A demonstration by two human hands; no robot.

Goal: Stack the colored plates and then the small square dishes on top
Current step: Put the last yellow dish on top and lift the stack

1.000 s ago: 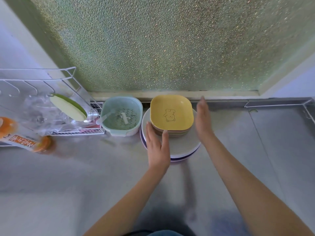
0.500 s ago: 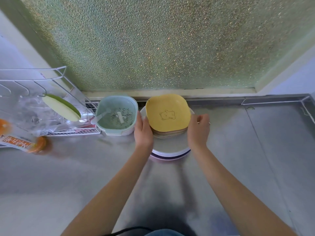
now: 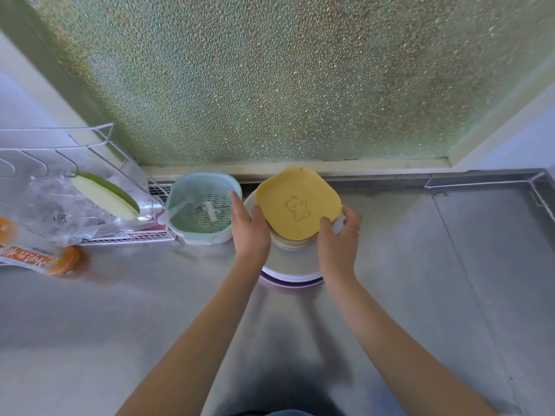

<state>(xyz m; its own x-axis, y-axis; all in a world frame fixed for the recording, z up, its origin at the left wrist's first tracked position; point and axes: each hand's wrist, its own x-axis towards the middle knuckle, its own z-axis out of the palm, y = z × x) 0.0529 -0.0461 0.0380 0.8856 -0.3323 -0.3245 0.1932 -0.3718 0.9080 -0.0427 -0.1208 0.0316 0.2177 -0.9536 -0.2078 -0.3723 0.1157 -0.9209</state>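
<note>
I have my left hand and right hand clasped on opposite edges of the plates, square dishes already on top, at the counter's back. Stacking looks finished; next, I'd lift evenly or let go.

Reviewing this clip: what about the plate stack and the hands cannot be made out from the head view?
- Small square dishes under the yellow dish: how many, only edges show.
- Plates: colours and number, only white and purple rims show.
- Left hand, right hand: fingertips hidden behind the stack.
- Orange packet: cut by the left edge, blurred.
</note>
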